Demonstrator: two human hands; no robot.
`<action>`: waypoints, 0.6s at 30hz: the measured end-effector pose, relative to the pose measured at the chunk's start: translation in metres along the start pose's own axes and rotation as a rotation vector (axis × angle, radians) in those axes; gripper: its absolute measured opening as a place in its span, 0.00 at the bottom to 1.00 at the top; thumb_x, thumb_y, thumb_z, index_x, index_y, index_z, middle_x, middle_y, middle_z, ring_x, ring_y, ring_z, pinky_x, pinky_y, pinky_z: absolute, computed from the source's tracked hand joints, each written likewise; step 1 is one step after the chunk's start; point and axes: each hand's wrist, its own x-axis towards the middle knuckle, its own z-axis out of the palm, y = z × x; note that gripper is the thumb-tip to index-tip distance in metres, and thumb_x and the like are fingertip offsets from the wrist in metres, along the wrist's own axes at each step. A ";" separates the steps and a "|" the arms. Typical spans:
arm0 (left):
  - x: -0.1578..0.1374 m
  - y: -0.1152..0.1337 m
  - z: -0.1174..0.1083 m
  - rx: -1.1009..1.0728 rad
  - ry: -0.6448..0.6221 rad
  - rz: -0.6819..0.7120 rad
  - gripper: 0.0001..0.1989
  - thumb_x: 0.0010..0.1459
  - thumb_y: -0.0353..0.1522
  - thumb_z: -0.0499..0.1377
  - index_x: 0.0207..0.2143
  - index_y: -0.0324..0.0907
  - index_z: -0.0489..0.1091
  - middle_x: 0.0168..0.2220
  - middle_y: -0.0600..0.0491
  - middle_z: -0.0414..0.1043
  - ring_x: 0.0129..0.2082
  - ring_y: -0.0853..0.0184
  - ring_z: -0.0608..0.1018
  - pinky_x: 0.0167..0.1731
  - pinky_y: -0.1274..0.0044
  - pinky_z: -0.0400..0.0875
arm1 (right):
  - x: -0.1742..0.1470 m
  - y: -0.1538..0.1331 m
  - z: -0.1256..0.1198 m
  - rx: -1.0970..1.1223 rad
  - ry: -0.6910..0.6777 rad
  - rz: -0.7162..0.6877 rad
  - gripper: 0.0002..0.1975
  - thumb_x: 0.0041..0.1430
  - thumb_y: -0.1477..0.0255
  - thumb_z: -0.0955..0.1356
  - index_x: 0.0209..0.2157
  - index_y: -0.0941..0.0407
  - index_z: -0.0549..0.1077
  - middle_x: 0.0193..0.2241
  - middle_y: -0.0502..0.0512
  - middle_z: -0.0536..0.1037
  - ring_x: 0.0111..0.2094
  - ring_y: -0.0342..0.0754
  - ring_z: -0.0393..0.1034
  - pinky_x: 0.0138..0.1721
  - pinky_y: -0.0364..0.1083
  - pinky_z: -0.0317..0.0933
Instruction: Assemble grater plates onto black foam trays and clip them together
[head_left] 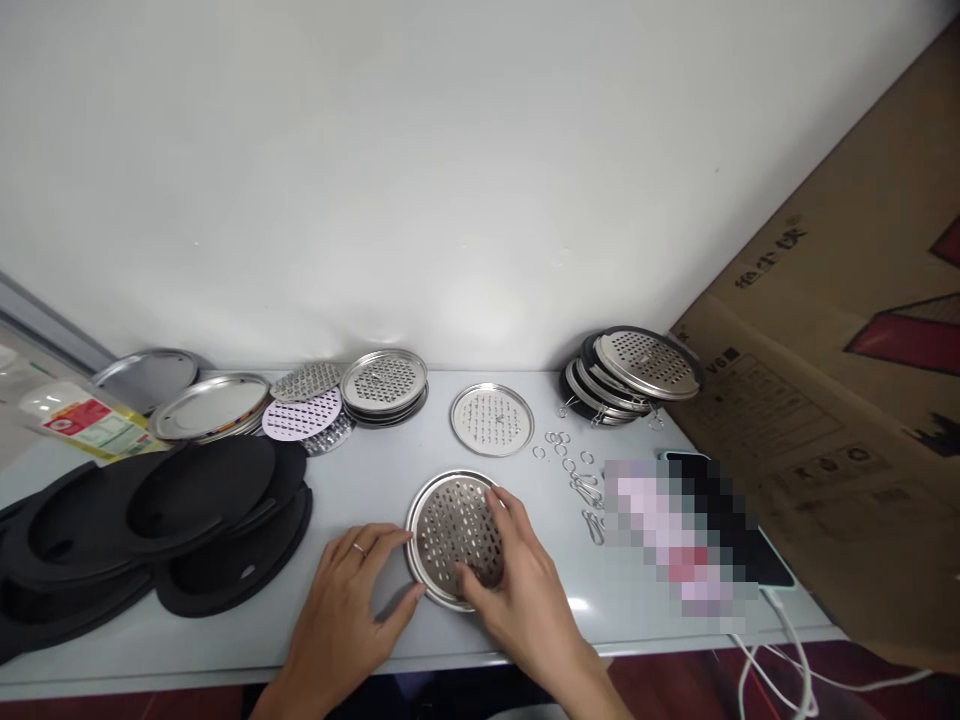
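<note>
In front of me on the table lies a shallow round metal lid (417,577) with a perforated grater disc (454,525) seated in or over it. My right hand (529,590) spans the disc, thumb at its near side and fingers over its right edge. The thumb and forefinger of my left hand (350,597), which wears a ring, touch the lid's left rim. Just behind stands another round metal lid with a grater disc (493,420). Split rings (559,438) and small metal clips (587,490) lie to the right.
Black round holders (202,490) are heaped at left. Along the wall stand metal lids (214,405), loose grater discs (300,414), stacked graters (384,382) and a pile of graters with black holders (649,362). A cardboard box (840,420), a phone (769,560) and white cables (799,650) are at right.
</note>
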 end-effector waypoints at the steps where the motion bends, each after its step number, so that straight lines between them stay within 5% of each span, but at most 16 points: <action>1: 0.000 0.000 0.000 0.001 -0.005 0.000 0.19 0.59 0.35 0.63 0.52 0.47 0.66 0.48 0.49 0.75 0.47 0.57 0.76 0.49 0.64 0.69 | 0.000 -0.001 0.000 -0.057 -0.009 -0.006 0.37 0.57 0.71 0.68 0.67 0.58 0.55 0.67 0.66 0.58 0.65 0.62 0.59 0.62 0.59 0.61; 8: -0.001 -0.001 0.002 0.017 -0.001 0.002 0.19 0.60 0.36 0.63 0.53 0.47 0.67 0.48 0.49 0.74 0.47 0.57 0.76 0.48 0.63 0.69 | 0.002 0.000 0.001 -0.328 -0.031 -0.082 0.40 0.53 0.68 0.72 0.66 0.57 0.60 0.67 0.65 0.60 0.57 0.69 0.62 0.55 0.66 0.64; 18: -0.001 0.000 0.000 0.022 -0.034 0.008 0.16 0.61 0.35 0.61 0.52 0.48 0.69 0.49 0.50 0.73 0.48 0.56 0.74 0.49 0.63 0.67 | -0.001 0.002 0.005 -0.429 -0.021 -0.113 0.38 0.57 0.66 0.70 0.67 0.59 0.57 0.69 0.65 0.55 0.54 0.68 0.62 0.50 0.65 0.63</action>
